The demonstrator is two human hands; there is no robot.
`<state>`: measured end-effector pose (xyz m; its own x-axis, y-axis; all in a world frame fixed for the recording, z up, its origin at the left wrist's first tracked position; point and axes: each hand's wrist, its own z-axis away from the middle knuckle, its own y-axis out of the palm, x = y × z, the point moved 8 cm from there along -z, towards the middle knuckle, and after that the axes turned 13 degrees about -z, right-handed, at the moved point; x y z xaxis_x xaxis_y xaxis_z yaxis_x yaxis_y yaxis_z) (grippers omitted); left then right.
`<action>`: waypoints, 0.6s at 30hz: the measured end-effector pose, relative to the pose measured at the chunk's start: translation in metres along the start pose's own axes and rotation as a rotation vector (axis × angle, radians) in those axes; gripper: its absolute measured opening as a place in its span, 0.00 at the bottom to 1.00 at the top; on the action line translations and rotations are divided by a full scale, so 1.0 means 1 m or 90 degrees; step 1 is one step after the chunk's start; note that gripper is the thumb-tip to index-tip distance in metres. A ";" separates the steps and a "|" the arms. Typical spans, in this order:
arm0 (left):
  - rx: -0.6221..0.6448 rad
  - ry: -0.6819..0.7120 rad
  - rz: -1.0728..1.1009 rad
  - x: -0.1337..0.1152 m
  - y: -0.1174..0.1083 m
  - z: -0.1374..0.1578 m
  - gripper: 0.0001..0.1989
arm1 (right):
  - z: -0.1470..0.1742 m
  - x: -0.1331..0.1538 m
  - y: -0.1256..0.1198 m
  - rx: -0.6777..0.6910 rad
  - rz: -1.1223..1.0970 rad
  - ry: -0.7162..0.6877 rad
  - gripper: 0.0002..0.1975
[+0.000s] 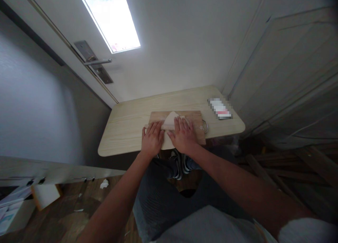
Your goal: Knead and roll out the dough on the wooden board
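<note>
On a wooden cutting board [155, 116] lies a flat pale sheet of dough [171, 119], with one part beyond my hands and another hanging near the board's front edge. A pale rod that looks like a rolling pin [164, 127] crosses the dough, mostly hidden under my hands. My left hand [153, 139] lies on its left part, fingers stretched forward. My right hand [184, 134] presses down further right, its fingers extended flat over the rod and dough. Whitish flour [201, 127] dusts the board's right side.
The board sits on a light wooden table [126, 126] against a white door with a metal handle [97, 62]. A blurred-out phone [219, 108] lies at the table's right. The board has a metal ring handle [206, 126]. My legs and shoes [177, 163] are below the front edge.
</note>
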<state>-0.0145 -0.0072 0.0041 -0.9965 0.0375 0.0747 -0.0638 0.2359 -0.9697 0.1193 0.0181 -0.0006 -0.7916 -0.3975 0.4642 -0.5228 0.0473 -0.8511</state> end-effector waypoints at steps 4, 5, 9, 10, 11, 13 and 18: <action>0.008 -0.010 0.009 0.001 -0.002 0.012 0.26 | 0.014 0.004 0.000 0.006 -0.004 -0.019 0.36; 0.011 -0.015 0.009 0.001 -0.003 0.015 0.26 | 0.018 0.005 0.000 0.009 -0.005 -0.026 0.36; 0.009 -0.029 0.014 0.002 -0.005 0.028 0.25 | 0.033 0.009 -0.001 0.014 -0.010 -0.041 0.35; 0.006 -0.033 0.014 0.002 -0.006 0.031 0.25 | 0.036 0.010 -0.001 0.013 -0.012 -0.044 0.35; 0.003 -0.038 0.015 0.002 -0.007 0.034 0.25 | 0.039 0.011 -0.002 0.011 -0.015 -0.046 0.35; -0.003 -0.045 0.018 0.002 -0.008 0.039 0.25 | 0.044 0.014 -0.003 0.009 -0.020 -0.054 0.35; -0.035 -0.070 0.035 0.002 -0.009 0.049 0.23 | 0.056 0.017 -0.004 0.014 -0.029 -0.065 0.35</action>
<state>-0.0185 -0.0573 0.0017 -0.9985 -0.0541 -0.0068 -0.0092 0.2901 -0.9569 0.1256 -0.0399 -0.0025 -0.7301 -0.4901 0.4763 -0.5495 0.0067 -0.8355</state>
